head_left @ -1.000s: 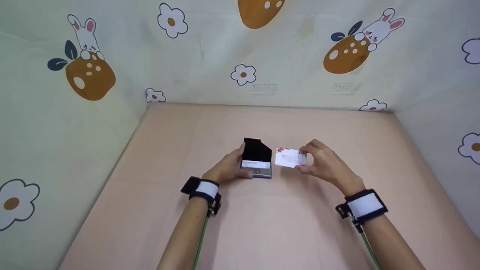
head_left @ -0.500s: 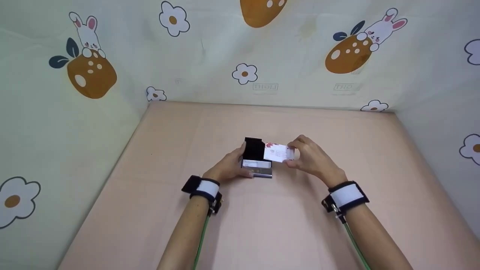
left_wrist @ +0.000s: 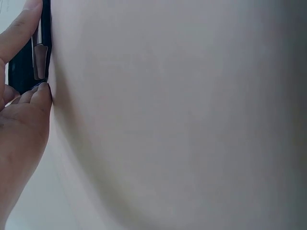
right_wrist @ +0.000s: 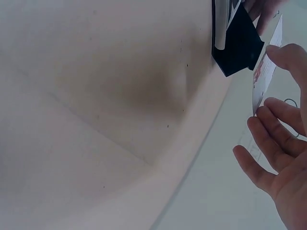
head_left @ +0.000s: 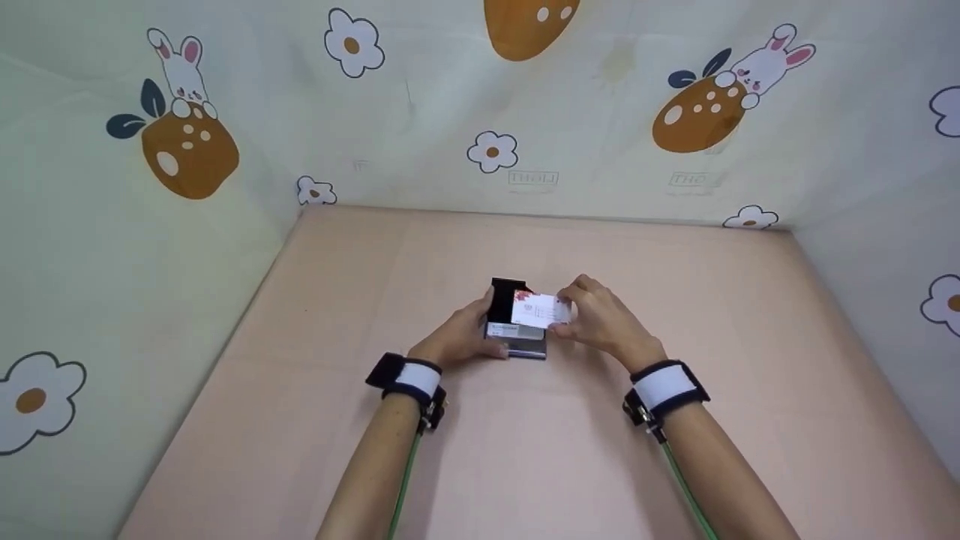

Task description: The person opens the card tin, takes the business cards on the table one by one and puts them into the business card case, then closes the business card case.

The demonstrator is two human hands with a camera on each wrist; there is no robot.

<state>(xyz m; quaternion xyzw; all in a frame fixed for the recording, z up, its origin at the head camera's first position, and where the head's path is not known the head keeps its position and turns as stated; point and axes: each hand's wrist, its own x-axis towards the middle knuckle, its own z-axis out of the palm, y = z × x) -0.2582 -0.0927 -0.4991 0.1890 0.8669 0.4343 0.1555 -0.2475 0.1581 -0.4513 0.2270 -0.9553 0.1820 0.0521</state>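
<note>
A black business card case (head_left: pixel 506 300) with its flap up is gripped along its left side by my left hand (head_left: pixel 461 334). A pale card edge (head_left: pixel 504 330) shows in the case's pocket, above its shiny front. Between thumb and fingers, my right hand (head_left: pixel 604 319) pinches a white business card (head_left: pixel 538 309) with red flowers in one corner. In the head view this card overlaps the dark inner flap. The right wrist view shows the card (right_wrist: pixel 267 72) tilted, a small gap from the case (right_wrist: pixel 240 45). Only part of the case (left_wrist: pixel 24 67) shows in the left wrist view.
The pink-covered table (head_left: pixel 375 285) spreads around both hands. Pale printed sheeting (head_left: pixel 420 97) with rabbits and flowers walls off the back and sides. Each wrist wears a strap (head_left: pixel 667 388) with a green cable (head_left: pixel 686 487) trailing toward the body.
My right hand has carried the card leftward, from beside the case to over its dark flap. The left hand and the case have stayed nearly in place.
</note>
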